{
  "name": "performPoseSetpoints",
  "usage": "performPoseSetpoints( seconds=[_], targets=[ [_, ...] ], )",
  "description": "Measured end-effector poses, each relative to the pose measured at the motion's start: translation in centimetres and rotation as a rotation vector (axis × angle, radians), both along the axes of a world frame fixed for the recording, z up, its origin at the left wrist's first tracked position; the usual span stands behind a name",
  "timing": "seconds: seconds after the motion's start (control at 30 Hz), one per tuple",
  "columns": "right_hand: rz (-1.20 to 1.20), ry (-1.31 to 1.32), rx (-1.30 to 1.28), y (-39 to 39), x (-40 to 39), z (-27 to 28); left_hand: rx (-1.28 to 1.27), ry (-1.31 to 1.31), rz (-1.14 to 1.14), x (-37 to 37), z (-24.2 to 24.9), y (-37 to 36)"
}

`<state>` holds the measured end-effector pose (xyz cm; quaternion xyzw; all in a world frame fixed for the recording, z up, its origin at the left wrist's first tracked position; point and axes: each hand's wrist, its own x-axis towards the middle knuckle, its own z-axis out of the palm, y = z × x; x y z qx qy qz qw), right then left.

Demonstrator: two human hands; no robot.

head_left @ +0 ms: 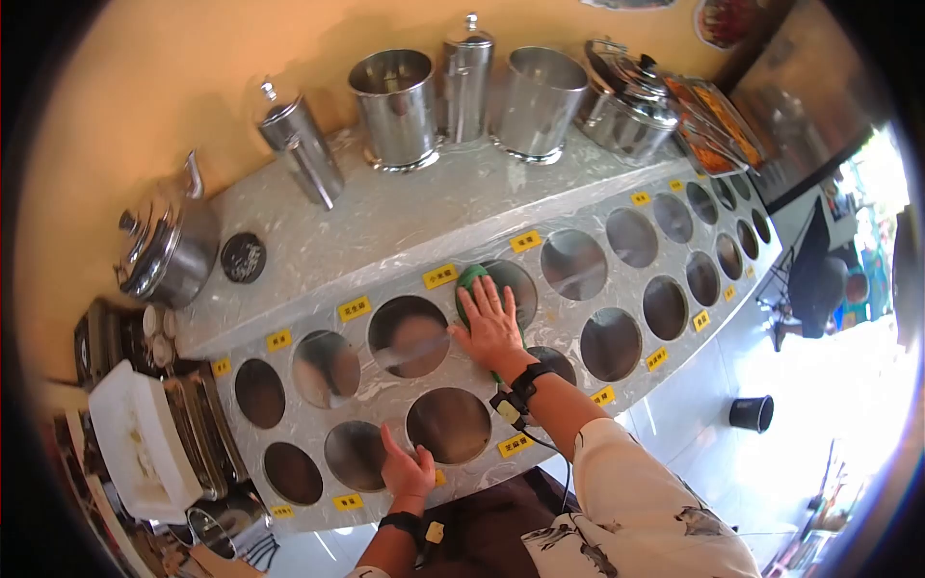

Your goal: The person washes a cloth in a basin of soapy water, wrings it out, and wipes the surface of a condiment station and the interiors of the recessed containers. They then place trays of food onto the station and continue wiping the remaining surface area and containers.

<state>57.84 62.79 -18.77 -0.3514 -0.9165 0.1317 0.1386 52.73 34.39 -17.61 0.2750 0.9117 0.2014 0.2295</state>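
While the right hand (493, 328) lies spread on green cloth (469, 281), left hand (409, 472) thumb apart, gray marbled counter (554, 321), orange wall (217, 91).

A kettle (178, 255) with a curved spout stands at the left, and a round black disc (244, 257) lies just beside it. Along the top of the frame, a tall canister (304, 149) with a knobbed lid leans in view, followed by an open metal pot (397, 116), a second canister (469, 87) and another open pot (540, 106). A lidded pot (631, 106) (its knob is black) sits at upper right, near an orange-bottomed tray (751, 120) with metal utensils. A white tub (135, 414), stained inside, fills the lower left. A black bucket (750, 415) stands on the pale floor (694, 453) at lower right, below an orange wall (212, 77) spanning the top.
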Motion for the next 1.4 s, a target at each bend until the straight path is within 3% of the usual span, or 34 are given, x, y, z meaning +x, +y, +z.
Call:
performPoseSetpoints(
  seconds=[0.17, 0.43, 0.5, 0.53, 0.6, 0.67, 0.77, 1.0, 1.1, 1.17, 1.23, 1.3, 1.37, 1.4],
  targets=[
    [-0.150, -0.147, 0.062, 1.5, 4.9, -1.2, 0.010, 0.019, -0.047, -0.1, -0.6, -0.5],
    [-0.027, -0.027, 0.037, 2.2, 8.7, 0.7, 0.226, 0.139, -0.170, 0.0, -0.1, 0.1],
    [-0.111, -0.028, 0.049, 2.7, 9.9, 1.3, 0.104, -0.020, -0.088, 0.0, 0.2, 0.2],
    [-0.174, -0.027, 0.046, 2.8, 10.4, 1.4, 0.130, 0.047, 0.015, 0.3, -2.2, -1.1],
    [-0.236, -0.021, 0.040, 2.9, 11.3, 1.0, 0.130, 0.021, 0.021, 0.6, 0.0, -0.5],
    [-0.484, -0.042, 0.034, 3.2, 12.5, -0.1, 0.122, -0.005, 0.031, 0.4, 1.3, 0.2],
    [-0.589, -0.083, 0.091, 3.0, 15.3, -0.9, 0.112, -0.056, -0.105, -0.1, 1.2, 0.3],
    [-0.506, -0.204, 0.065, -2.1, 21.1, -0.6, 0.022, -0.097, -0.109, -0.1, 1.2, 0.1],
    [-0.492, -0.099, 0.047, -3.0, 23.0, 0.3, 0.101, 0.021, -0.151, -0.2, 0.0, -0.3],
    [-0.933, 0.135, -0.268, -3.8, 24.3, 1.1, 0.099, -0.010, -0.142, -0.2, 0.1, -0.4],
    [-0.909, 0.391, -0.080, -3.8, 28.1, -0.2, 0.093, -0.044, -0.138, -0.1, 0.3, -0.4],
    [-1.105, 0.903, -0.386, -4.5, 28.5, 6.2, 0.077, -0.051, -0.131, -0.2, 0.1, -0.4],
    [-1.005, 1.073, -0.250, -5.4, 28.8, 9.7, 0.099, -0.043, -0.131, -0.2, -0.2, -0.5],
    [-1.072, 0.839, -0.063, -6.2, 28.0, 11.9, 0.125, -0.036, -0.137, -0.2, 0.0, -0.4]
  ],
)
